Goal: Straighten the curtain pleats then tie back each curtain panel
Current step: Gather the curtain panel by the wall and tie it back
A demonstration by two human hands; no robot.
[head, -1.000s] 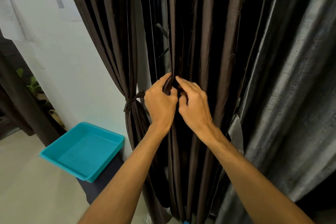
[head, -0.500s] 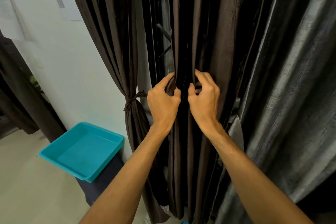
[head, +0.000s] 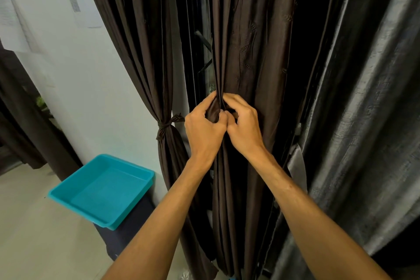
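Both hands are up against the brown curtain panel [head: 247,36], touching each other at the knuckles. The left hand [head: 204,130] has its fingers curled round a gathered bunch of pleats, with the cloth bulging out between thumb and forefinger. The right hand [head: 246,129] sits hard beside it with its fingers bent in, and it pinches the next fold of the same panel; its forefinger lies across the top of the fold. Above the hands the pleats run straight up, and below them the cloth hangs in narrow folds between the two forearms.

To the left of the left hand, at about the same height, a second brown panel [head: 141,36] is already drawn in at the waist by a knotted tie-back [head: 167,125]. Between that panel and the one being held, dark window bars [head: 201,40] show through the gap. Off to the right of the right hand hangs a grey curtain [head: 368,120], loose and shiny.

Lower down, left of the left forearm, a teal tray [head: 68,196] rests on a dark box [head: 129,232] by the pale wall [head: 86,88]. There are papers [head: 85,10] pinned on the wall higher up.
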